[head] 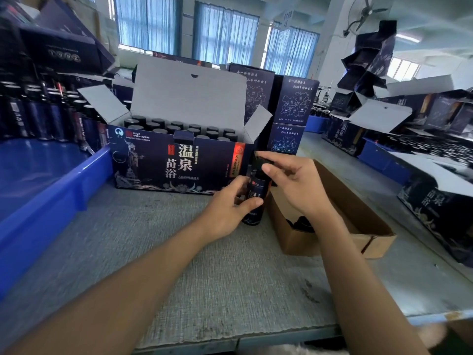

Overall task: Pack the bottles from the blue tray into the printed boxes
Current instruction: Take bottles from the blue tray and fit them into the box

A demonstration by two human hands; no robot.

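Note:
A dark bottle (256, 190) stands upright on the grey mat just right of the open printed box (176, 165). My left hand (227, 203) grips the bottle's body. My right hand (289, 180) pinches its black cap at the top. The printed box has its lid flaps up and holds several rows of black-capped bottles (179, 128). The blue tray (51, 185) lies at the left, with several dark bottles (51, 116) standing at its far end.
A shallow brown cardboard box (345, 224) with black caps inside sits under my right wrist. Closed printed boxes (291, 116) stand behind. More open printed boxes (440, 201) and a blue tray crowd the right side. The table edge runs along the bottom.

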